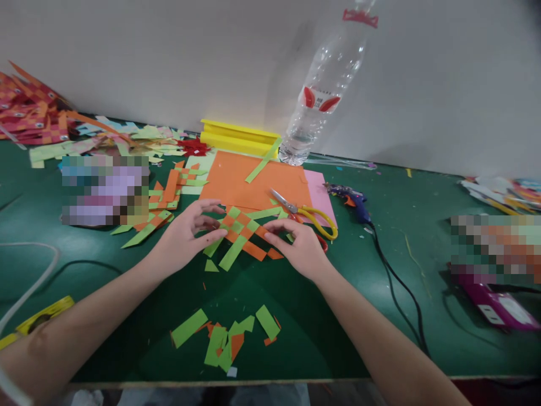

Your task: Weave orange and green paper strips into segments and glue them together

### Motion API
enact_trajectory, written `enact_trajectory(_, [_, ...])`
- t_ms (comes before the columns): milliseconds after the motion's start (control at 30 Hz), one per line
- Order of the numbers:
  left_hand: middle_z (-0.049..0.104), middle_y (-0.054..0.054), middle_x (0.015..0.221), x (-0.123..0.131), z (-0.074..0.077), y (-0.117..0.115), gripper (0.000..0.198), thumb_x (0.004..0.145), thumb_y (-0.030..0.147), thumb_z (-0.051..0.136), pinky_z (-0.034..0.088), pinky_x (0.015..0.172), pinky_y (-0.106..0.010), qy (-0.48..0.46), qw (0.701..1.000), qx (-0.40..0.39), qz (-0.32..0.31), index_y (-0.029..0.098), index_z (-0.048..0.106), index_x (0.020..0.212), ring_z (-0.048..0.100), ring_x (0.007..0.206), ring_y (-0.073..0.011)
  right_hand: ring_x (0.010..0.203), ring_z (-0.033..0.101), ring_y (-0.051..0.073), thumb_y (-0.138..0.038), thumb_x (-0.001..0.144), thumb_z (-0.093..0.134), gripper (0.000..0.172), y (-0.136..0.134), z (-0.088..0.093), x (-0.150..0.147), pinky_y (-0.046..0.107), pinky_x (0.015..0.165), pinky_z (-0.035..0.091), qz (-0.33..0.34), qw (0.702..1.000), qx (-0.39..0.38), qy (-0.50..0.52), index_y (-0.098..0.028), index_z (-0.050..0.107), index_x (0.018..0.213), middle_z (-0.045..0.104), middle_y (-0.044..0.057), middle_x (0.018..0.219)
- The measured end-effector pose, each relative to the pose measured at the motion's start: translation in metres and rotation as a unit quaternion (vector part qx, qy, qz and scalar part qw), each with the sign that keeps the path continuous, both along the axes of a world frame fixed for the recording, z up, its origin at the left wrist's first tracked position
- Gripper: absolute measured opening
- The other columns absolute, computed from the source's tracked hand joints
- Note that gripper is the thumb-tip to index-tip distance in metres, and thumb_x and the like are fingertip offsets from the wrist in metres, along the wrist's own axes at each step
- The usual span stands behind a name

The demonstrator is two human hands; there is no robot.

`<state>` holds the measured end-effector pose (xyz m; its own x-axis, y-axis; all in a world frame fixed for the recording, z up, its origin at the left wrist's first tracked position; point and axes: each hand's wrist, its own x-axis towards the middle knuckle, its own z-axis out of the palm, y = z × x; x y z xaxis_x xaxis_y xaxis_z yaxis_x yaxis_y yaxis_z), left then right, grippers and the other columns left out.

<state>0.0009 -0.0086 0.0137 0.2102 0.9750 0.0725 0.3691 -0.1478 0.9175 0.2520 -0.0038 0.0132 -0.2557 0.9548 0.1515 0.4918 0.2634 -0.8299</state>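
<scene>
A small woven piece of orange and green paper strips (238,228) is between my two hands, just above or on the green table. My left hand (190,228) has its left edge between thumb and fingers, with the other fingers curled behind. At the right edge, my right hand (298,242) pinches an orange strip end. Loose strip ends stick out toward me below the weave. Just behind my right hand lie yellow-handled scissors (302,211), blades on an orange paper sheet (236,175). Other orange and green woven pieces (169,194) lie left of my left hand.
Paper scraps (224,341) lie near the front edge. A glue gun (353,200) with a black cord is at right, near a purple power strip (492,304). A plastic bottle (319,98) stands at the back beside yellow folded paper (236,138). Red-orange woven pieces (31,110) are heaped far left.
</scene>
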Motion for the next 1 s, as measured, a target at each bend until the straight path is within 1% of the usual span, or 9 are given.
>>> enact_trajectory(100, [0.068, -0.009, 0.108, 0.001, -0.001, 0.001, 0.055, 0.079, 0.048, 0.068, 0.056, 0.084, -0.041, -0.045, 0.997, -0.064, 0.0, 0.02, 0.051, 0.123, 0.069, 0.095, -0.0243, 0.086, 0.068, 0.018, -0.035, 0.082, 0.065, 0.018, 0.002, -0.004, 0.001, 0.038, 0.081, 0.056, -0.002, 0.999, -0.016, 0.044, -0.022, 0.071, 0.094, 0.073, 0.004, 0.092])
enact_trajectory(200, [0.073, -0.008, 0.099, 0.003, -0.001, 0.0, 0.043, 0.08, 0.047, 0.066, 0.056, 0.082, -0.038, -0.052, 0.994, -0.099, -0.015, 0.019, 0.059, 0.111, 0.07, 0.088, -0.0225, 0.087, 0.068, 0.018, -0.037, 0.081, 0.066, 0.021, 0.003, -0.006, 0.002, 0.038, 0.082, 0.056, -0.002, 0.997, -0.03, 0.076, -0.021, 0.071, 0.094, 0.073, 0.005, 0.094])
enact_trajectory(300, [0.075, -0.004, 0.089, 0.004, 0.0, -0.002, 0.03, 0.084, 0.048, 0.062, 0.054, 0.073, -0.029, -0.015, 0.995, -0.096, -0.035, 0.019, 0.066, 0.093, 0.069, 0.08, -0.0184, 0.087, 0.068, 0.018, -0.036, 0.08, 0.067, 0.021, 0.002, -0.005, 0.001, 0.038, 0.083, 0.056, 0.001, 0.995, -0.048, 0.084, -0.021, 0.071, 0.094, 0.073, 0.005, 0.094])
enact_trajectory(400, [0.073, -0.001, 0.077, 0.005, 0.003, -0.004, 0.031, 0.088, 0.048, 0.057, 0.049, 0.06, -0.024, 0.016, 0.995, -0.086, -0.045, 0.018, 0.067, 0.083, 0.065, 0.066, -0.0147, 0.085, 0.067, 0.018, -0.035, 0.08, 0.066, 0.019, 0.0, -0.001, 0.0, 0.037, 0.08, 0.056, 0.008, 0.995, -0.063, 0.076, -0.02, 0.071, 0.092, 0.073, 0.005, 0.092])
enact_trajectory(567, [0.072, -0.001, 0.071, 0.008, 0.008, -0.005, 0.031, 0.088, 0.046, 0.056, 0.048, 0.059, -0.024, 0.004, 0.994, -0.093, -0.06, 0.018, 0.065, 0.077, 0.064, 0.063, -0.0141, 0.088, 0.066, 0.018, -0.037, 0.083, 0.063, 0.022, -0.005, 0.005, -0.004, 0.036, 0.081, 0.054, 0.032, 0.997, -0.052, 0.041, -0.021, 0.069, 0.096, 0.072, 0.005, 0.097])
enact_trajectory(767, [0.07, -0.001, 0.066, 0.009, 0.007, -0.005, 0.032, 0.084, 0.047, 0.062, 0.048, 0.059, -0.025, 0.003, 0.99, -0.113, -0.081, 0.018, 0.064, 0.072, 0.064, 0.061, -0.0144, 0.068, 0.06, 0.013, -0.04, 0.087, 0.057, 0.023, -0.009, 0.004, -0.005, 0.029, 0.064, 0.048, 0.077, 0.995, -0.068, 0.001, -0.02, 0.064, 0.079, 0.065, 0.0, 0.073])
enact_trajectory(833, [0.069, 0.0, 0.066, 0.009, 0.005, -0.005, 0.031, 0.083, 0.047, 0.063, 0.047, 0.059, -0.024, 0.001, 0.99, -0.117, -0.081, 0.018, 0.064, 0.071, 0.063, 0.061, -0.014, 0.065, 0.058, 0.013, -0.039, 0.088, 0.056, 0.023, -0.009, 0.002, -0.005, 0.028, 0.062, 0.047, 0.08, 0.994, -0.069, 0.002, -0.02, 0.062, 0.077, 0.064, -0.001, 0.071])
enact_trajectory(933, [0.069, 0.0, 0.065, 0.009, 0.004, -0.005, 0.031, 0.082, 0.046, 0.064, 0.046, 0.059, -0.024, -0.003, 0.99, -0.119, -0.079, 0.018, 0.063, 0.07, 0.063, 0.062, -0.0139, 0.073, 0.063, 0.014, -0.037, 0.086, 0.06, 0.017, -0.009, 0.001, -0.005, 0.029, 0.067, 0.05, 0.069, 0.996, -0.055, 0.033, -0.02, 0.063, 0.089, 0.068, 0.001, 0.081])
enact_trajectory(1000, [0.068, 0.001, 0.064, 0.009, 0.004, -0.006, 0.03, 0.082, 0.045, 0.064, 0.046, 0.058, -0.024, -0.005, 0.989, -0.122, -0.08, 0.018, 0.063, 0.069, 0.063, 0.061, -0.014, 0.079, 0.065, 0.016, -0.035, 0.084, 0.062, 0.022, -0.009, 0.001, -0.006, 0.03, 0.072, 0.052, 0.063, 0.995, -0.051, 0.056, -0.021, 0.062, 0.102, 0.069, 0.002, 0.086])
